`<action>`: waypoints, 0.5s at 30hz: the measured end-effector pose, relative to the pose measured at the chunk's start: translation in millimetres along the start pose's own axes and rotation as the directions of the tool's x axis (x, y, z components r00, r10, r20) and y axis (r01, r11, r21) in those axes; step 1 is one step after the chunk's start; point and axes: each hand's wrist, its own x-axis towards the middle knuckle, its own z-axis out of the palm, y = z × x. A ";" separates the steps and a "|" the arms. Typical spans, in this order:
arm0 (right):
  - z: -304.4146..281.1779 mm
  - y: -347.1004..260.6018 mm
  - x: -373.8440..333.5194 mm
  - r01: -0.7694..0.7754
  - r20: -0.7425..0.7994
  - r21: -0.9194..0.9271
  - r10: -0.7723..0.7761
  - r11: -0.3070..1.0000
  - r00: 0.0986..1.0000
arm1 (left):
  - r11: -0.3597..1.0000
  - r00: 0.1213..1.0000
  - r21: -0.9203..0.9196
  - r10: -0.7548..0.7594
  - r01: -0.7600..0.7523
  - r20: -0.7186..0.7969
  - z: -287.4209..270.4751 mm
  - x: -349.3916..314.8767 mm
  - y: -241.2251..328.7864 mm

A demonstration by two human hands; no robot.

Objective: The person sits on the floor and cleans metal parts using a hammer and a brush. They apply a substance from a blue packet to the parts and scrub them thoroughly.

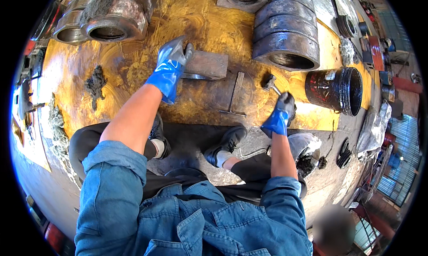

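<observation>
My left hand (173, 59), in a blue glove with a grey, dirty palm, lies over the left end of a flat metal block (207, 64). Its fingers bend over that end, partly hidden from me. A shiny curved edge shows along the block's near side. My right hand (283, 111), gloved the same way, is closed around the handle of a hammer (269, 82), whose head points away to the left above the yellow surface. Between the block and the hammer lies a thin T-shaped metal tool (236, 95).
Large metal nuts stand in rows at the far left (109, 28) and far right (287, 46). A black bucket (332, 91) lies on its side at the right. Dark shavings (95, 84) are heaped left of my arm. A clear plastic bag (305, 146) sits beside my right forearm.
</observation>
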 end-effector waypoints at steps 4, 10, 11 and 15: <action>49.5 -77.5 16.7 0.037 0.084 0.583 -0.105 0.812 0.991 | 0.976 0.941 -0.093 -0.163 0.198 0.297 7.2 15.3 -9.7; 96.1 -241.5 -63.3 0.390 -0.192 0.281 -0.346 0.877 0.918 | 0.952 0.912 -0.169 -0.179 0.255 0.368 15.3 14.8 -76.1; 90.2 -251.1 -61.7 0.316 -0.166 0.350 -0.274 0.882 0.947 | 0.946 0.901 -0.182 -0.181 0.269 0.393 14.6 17.0 -82.6; 71.4 -255.3 -56.6 -0.011 0.133 0.626 -0.094 0.779 0.987 | 0.928 0.905 -0.268 -0.137 0.259 0.402 6.2 15.7 -62.2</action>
